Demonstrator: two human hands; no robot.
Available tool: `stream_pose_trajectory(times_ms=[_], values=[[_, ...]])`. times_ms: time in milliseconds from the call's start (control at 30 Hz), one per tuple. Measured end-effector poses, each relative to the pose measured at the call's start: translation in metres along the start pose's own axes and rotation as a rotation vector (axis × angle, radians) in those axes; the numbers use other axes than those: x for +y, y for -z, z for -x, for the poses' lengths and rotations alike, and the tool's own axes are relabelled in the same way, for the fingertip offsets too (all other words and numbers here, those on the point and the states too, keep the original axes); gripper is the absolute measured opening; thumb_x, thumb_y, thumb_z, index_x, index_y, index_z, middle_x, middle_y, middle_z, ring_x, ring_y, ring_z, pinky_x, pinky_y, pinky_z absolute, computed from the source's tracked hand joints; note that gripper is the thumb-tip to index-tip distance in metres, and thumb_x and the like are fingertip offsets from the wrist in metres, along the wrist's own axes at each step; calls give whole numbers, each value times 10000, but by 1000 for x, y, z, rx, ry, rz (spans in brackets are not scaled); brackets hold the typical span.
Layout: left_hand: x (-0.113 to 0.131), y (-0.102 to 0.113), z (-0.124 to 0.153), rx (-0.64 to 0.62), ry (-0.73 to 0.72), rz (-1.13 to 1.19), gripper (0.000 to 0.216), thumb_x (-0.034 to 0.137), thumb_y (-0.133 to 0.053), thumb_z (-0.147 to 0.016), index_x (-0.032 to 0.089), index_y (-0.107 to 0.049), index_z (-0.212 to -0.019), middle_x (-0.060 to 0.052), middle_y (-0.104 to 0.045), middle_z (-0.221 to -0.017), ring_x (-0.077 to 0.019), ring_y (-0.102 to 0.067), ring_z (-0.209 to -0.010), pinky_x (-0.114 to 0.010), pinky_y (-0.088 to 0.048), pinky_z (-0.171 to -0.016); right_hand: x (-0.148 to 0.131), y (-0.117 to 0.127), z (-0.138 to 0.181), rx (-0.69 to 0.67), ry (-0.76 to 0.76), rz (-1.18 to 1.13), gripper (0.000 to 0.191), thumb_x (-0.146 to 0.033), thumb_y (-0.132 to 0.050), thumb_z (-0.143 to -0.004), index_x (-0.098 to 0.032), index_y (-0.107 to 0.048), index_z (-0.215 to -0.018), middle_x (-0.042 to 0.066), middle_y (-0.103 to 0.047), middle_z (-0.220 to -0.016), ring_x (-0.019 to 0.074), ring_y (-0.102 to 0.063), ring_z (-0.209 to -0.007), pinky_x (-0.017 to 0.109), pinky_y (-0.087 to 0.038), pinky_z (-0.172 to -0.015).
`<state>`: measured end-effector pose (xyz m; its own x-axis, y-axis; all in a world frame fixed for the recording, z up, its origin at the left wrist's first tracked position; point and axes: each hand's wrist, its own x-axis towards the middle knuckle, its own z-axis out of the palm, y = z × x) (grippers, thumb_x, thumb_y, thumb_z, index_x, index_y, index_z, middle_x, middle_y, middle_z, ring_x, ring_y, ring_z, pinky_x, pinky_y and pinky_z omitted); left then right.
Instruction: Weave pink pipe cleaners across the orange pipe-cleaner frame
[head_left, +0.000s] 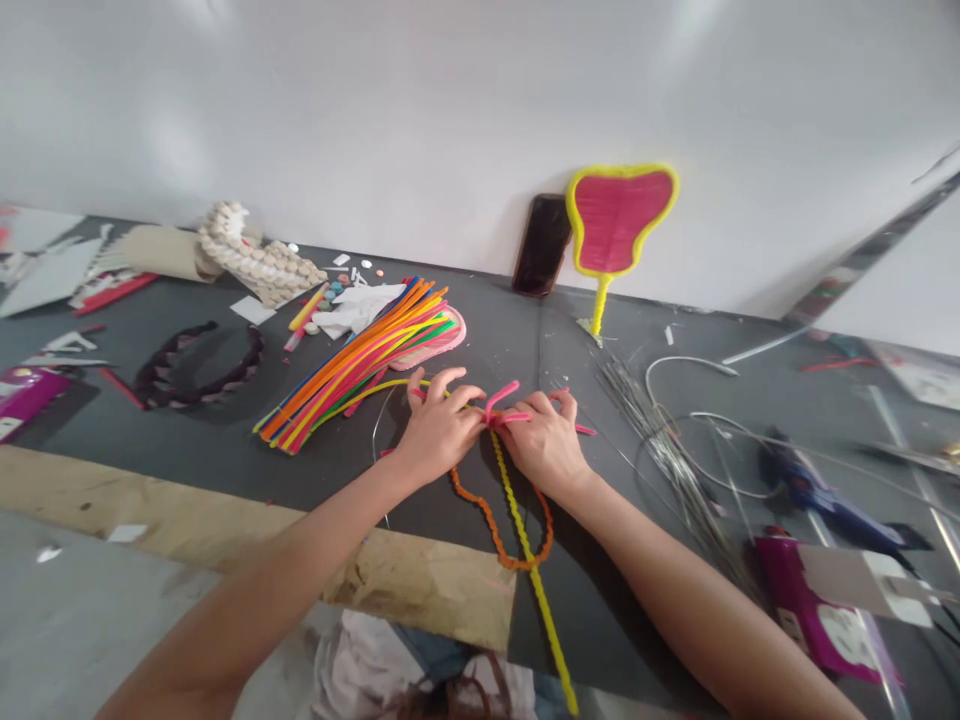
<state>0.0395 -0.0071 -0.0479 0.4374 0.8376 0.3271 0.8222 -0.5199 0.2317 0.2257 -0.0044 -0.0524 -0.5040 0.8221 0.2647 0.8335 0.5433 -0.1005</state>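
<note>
My left hand (437,425) and my right hand (545,440) meet on the dark table, both pinching a pink pipe cleaner (501,403) whose ends stick up between them. Under my hands lies a frame of twisted pipe cleaners: an orange loop (495,530) and a long yellow stem (536,580) running toward me. A bundle of coloured pipe cleaners (360,360) lies just left of my left hand.
A finished pink and yellow fan (619,220) and a dark phone (541,245) lean on the wall. Thin metal wires (660,440), a blue glue gun (817,495) and purple packets (802,600) lie right. A braided black headband (199,365) lies left. Wooden table edge (225,520) runs near me.
</note>
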Motion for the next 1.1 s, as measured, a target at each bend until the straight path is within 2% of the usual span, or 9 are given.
stream_pose_trajectory(times_ms=[100,433,733,1100], values=[[1,-1,-2,0,4,-16,216,292,-530,-924,239,-701,-803,-30,-670,-1167,-319,-385,-1308,-649,-134,-1086,-1,1,0,9,10,19,278,-249,-473,-961,-187,-682,-788,43,-700,-755,207,-479,-854,444,-158,-933],[7,5,-5,-29,30,-7,185,258,-567,-891,230,-690,-756,-8,-623,-1270,-336,-329,-1336,-661,-120,-1082,-1,-4,-2,62,20,-71,234,-277,-547,-935,-182,-668,-757,17,-704,-714,181,-499,-812,423,-159,-934],[3,-2,-3,0,47,7,224,299,-575,-900,248,-698,-720,8,-642,-1226,-326,-328,-1341,-648,-88,-1092,2,1,-2,57,101,-86,197,-204,-518,-925,-193,-667,-797,20,-706,-741,182,-517,-825,439,-153,-967],[-1,-6,-4,-41,37,37,230,293,-573,-902,248,-702,-716,9,-647,-1233,-319,-335,-1348,-665,-92,-1090,-1,0,-4,79,91,-63,212,-232,-531,-925,-201,-661,-761,27,-729,-753,197,-541,-817,456,-175,-950]])
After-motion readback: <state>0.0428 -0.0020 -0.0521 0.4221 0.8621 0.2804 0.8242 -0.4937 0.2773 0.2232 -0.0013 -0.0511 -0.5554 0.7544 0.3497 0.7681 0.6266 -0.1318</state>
